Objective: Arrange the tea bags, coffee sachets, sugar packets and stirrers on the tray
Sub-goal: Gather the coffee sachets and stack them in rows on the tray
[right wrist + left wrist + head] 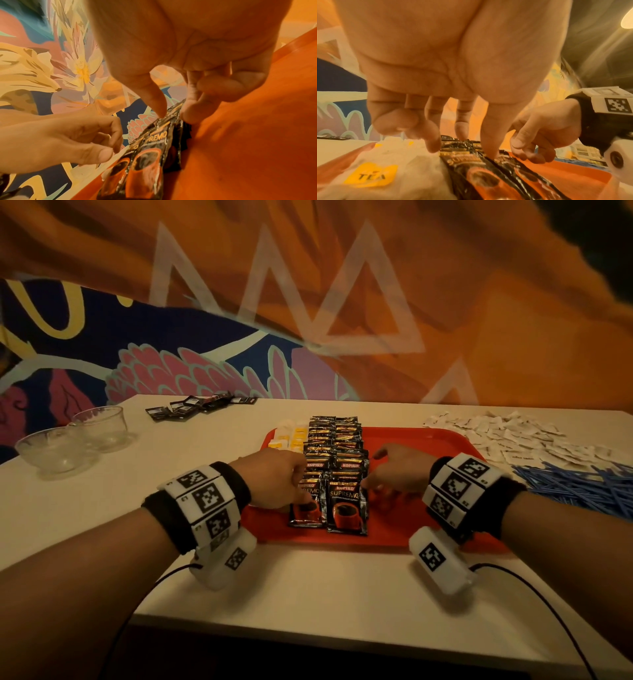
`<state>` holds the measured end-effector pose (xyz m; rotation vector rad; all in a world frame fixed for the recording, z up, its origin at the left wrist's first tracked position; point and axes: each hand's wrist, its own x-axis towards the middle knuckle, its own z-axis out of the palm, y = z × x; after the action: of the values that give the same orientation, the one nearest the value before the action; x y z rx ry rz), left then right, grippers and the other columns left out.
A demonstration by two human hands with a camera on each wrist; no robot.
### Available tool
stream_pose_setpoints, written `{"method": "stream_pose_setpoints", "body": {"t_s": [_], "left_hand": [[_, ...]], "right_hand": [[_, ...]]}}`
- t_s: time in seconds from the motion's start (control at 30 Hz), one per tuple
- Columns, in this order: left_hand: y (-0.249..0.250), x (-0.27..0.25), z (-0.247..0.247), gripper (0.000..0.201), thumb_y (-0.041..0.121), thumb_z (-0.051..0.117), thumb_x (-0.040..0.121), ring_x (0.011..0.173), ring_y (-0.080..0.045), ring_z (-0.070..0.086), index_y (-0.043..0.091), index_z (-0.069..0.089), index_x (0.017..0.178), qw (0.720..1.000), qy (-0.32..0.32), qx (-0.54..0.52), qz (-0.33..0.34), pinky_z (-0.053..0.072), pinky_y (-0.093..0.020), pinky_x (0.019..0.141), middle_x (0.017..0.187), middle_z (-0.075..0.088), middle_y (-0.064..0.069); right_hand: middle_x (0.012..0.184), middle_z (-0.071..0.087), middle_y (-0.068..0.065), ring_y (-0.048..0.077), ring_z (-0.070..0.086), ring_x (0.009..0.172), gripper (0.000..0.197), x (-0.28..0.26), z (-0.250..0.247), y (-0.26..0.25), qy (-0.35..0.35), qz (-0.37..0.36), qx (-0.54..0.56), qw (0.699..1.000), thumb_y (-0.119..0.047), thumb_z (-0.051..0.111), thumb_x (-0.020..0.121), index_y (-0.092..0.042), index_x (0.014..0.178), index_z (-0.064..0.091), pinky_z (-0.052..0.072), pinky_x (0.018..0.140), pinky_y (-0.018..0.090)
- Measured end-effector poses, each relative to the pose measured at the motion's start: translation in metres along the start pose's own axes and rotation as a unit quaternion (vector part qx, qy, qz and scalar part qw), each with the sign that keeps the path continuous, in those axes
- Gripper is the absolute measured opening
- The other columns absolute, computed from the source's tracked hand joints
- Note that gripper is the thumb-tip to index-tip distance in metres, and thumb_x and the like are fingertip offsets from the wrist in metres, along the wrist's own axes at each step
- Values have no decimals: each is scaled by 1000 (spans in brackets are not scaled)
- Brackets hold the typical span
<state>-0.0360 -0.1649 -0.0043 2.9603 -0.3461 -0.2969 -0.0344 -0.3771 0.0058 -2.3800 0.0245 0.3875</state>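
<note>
A red tray holds two rows of black coffee sachets overlapping toward me, with white tea bags at its far left. My left hand pinches the near sachets of the left row between thumb and fingers. My right hand pinches the near sachets of the right row, thumb on top and fingers at the right edge. White sugar packets and blue stirrers lie on the table right of the tray.
Two glass bowls stand at the table's left. More black sachets lie at the back left. A painted wall rises behind the table. The tray's right half is bare. Cables trail from both wrists over the front edge.
</note>
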Motion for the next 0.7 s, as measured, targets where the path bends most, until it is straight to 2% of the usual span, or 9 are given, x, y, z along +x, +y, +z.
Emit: {"method": "stream_pose_setpoints", "body": {"t_s": [0.07,0.17,0.2,0.3,0.37,0.43,0.53,0.63,0.7], "left_hand": [[-5,1,-7,28,50,63,92,86,-13,51,25,53,101,1000,11,-4,-14,42,-30,73,88,53,9],[-18,4,-21,33,52,60,94,96,-16,56,25,56,113,999,20,-13,-44,49,-34,84,102,56,7],[-24,6,-27,35,51,60,95,97,-16,57,25,57,118,998,24,-26,-54,51,-34,83,107,55,6],[-50,18,-39,38,45,60,96,92,-15,59,28,56,130,990,33,-94,-104,53,-26,63,119,57,3],[-69,29,-44,44,42,61,96,95,-17,59,27,53,136,981,40,-130,-138,55,-28,66,120,56,1],[-88,43,-49,50,41,59,98,112,-23,57,25,48,144,977,42,-123,-167,56,-36,85,129,54,-2],[-120,71,-54,58,44,51,101,138,-26,43,20,37,152,976,55,-47,-204,40,-39,111,155,39,-5],[-155,106,-57,67,52,49,100,143,-29,37,18,32,155,967,74,14,-242,32,-39,115,159,34,-8],[-178,133,-60,70,56,52,97,134,-31,46,19,35,153,961,90,27,-259,38,-40,109,151,44,-10]], "right_hand": [[89,61,3,11,61,66,54,2,-2,-2,11,-3,2,1000,-17,67,93,-10,139,41,40,36,15],[99,62,3,14,65,74,62,11,-4,-8,35,-20,-23,999,-29,72,89,-16,141,40,44,46,21],[105,62,4,16,66,77,63,14,-5,-11,43,-31,-32,998,-32,73,87,-17,139,42,44,50,23],[118,60,4,16,63,86,57,24,-6,-23,67,-69,-49,994,-40,75,84,-22,132,49,42,57,24],[113,61,2,16,60,85,48,32,-6,-34,75,-93,-52,992,-44,75,83,-25,123,55,40,57,24],[105,61,0,16,58,86,41,41,-3,-46,68,-116,-46,990,-47,75,82,-26,114,60,41,62,26],[90,60,-7,14,57,84,39,53,5,-67,44,-155,-57,985,-49,71,84,-23,112,65,42,66,25],[84,65,-6,12,63,73,36,71,11,-86,8,-178,-44,983,-52,69,84,-24,107,66,44,62,26],[79,69,-5,10,64,65,34,84,14,-97,-21,-184,-37,982,-54,68,85,-26,103,66,45,57,25]]}}
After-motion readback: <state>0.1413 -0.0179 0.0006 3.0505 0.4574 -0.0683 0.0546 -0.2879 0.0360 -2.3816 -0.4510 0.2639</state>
